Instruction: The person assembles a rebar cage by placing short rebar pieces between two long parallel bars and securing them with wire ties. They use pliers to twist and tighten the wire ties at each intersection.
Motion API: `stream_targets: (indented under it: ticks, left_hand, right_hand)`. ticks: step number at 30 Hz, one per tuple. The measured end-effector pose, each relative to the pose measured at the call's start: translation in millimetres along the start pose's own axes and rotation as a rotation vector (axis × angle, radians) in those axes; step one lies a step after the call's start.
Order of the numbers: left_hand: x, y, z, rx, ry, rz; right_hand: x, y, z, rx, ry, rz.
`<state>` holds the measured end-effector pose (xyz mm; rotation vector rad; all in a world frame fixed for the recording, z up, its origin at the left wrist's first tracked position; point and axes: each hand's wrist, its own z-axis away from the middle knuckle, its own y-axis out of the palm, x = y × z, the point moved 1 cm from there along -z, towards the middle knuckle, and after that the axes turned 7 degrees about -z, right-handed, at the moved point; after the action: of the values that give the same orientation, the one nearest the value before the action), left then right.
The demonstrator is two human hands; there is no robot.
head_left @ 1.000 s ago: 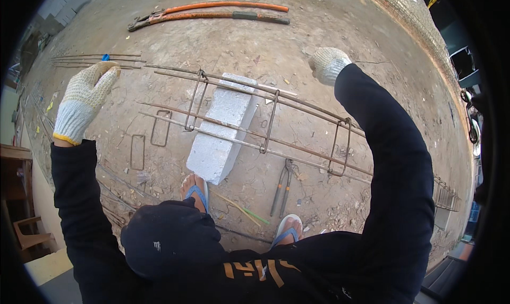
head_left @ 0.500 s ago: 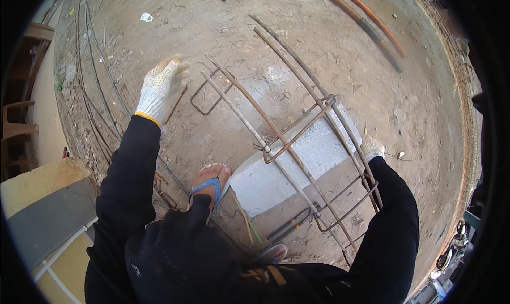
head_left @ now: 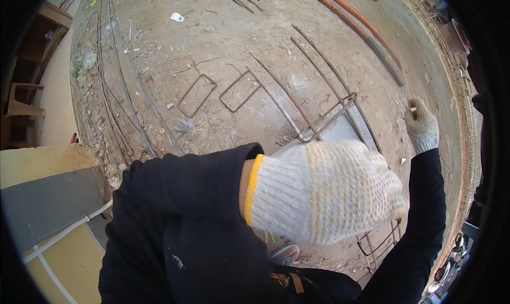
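While your left hand (head_left: 324, 190) is raised close under the camera, it fills the centre of the view and covers much of the work below it. Its glove is blurred; you cannot tell whether the fingers are open or curled, and nothing shows in it.

Your right hand (head_left: 421, 124) sits at 3 o'clock from the left, well apart, arm extended. Its gloved fingers are curled closed around something small and pale at the top of the fist; what that is cannot be made out.

The rebar cage (head_left: 319, 110) lies on the ground between the two hands. Its long bars run from about 11 o'clock down to 5 o'clock. One stirrup (head_left: 326, 118) wraps them just above the left glove; more stirrups (head_left: 380, 243) show at 5 o'clock, below the glove. A white block (head_left: 345, 134) lies under the bars, mostly hidden.

The right hand is the nearer one to the cage, just beside its outer bar, at 3 o'clock of it.

Two loose stirrups (head_left: 196, 95) lie flat on the dirt at 10 o'clock. An orange pipe (head_left: 361, 22) lies at 1 o'clock, far off.
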<state>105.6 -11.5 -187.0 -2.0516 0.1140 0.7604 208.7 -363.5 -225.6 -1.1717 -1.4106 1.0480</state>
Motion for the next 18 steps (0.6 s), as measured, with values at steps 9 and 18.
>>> stream_targets:
  ticks: [9, 18]
  left_hand:
    - [46.4, -12.7, 78.0, -0.680, -0.172, -0.078]
    - [243.0, 47.1, 116.0, -0.927, -0.858, 1.613]
  right_hand:
    - [158.0, -61.4, 6.7, 0.466, -0.131, -0.470]
    - [269.6, 57.7, -61.9, 0.860, -0.367, 0.084]
